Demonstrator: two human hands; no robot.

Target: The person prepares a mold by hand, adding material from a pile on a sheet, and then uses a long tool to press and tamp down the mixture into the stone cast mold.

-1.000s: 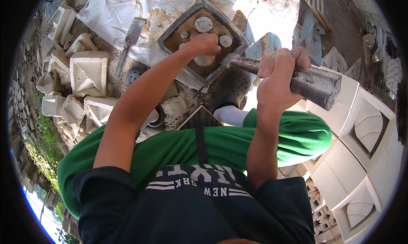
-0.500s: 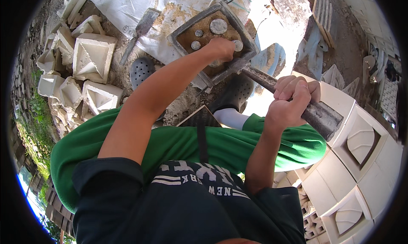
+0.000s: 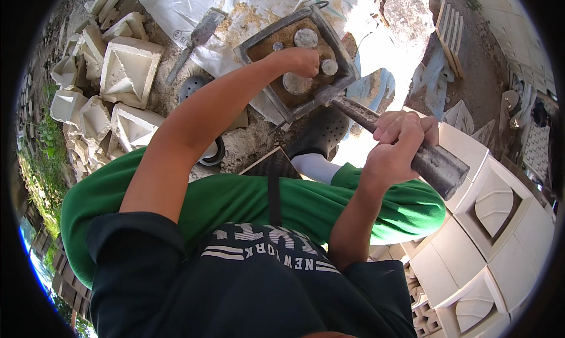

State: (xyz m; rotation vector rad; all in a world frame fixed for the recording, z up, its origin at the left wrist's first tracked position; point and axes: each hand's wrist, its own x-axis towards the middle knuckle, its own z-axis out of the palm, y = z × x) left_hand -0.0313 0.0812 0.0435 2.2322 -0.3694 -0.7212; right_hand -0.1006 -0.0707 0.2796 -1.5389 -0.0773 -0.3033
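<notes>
A dark square mould frame (image 3: pixel 347 47) lies tilted on the ground before me, filled with brown sandy material. Several grey round discs of different sizes, such as a large disc (image 3: pixel 306 38), sit in it. My left hand (image 3: pixel 303 62) is closed just above the fill, between the discs; whatever its fingers may hold is hidden. My right hand (image 3: pixel 406 139) is wrapped round the thick handle of a grey, crusted hammer-like tool (image 3: pixel 358 113). The tool's far end rests at or just over the frame's near right edge.
A flat trowel (image 3: pixel 203 33) lies on a white sheet (image 3: pixel 162 11). Broken pale cast blocks (image 3: pixel 130 73) are piled on the left. Patterned cream blocks (image 3: pixel 491 205) stand close on my right. My dark clogs (image 3: pixel 322 132) are near the frame.
My left hand has shifted slightly left and away from me, uncovering more of the near large disc. A small disc on the left is now behind my forearm. My right hand keeps its grip.
</notes>
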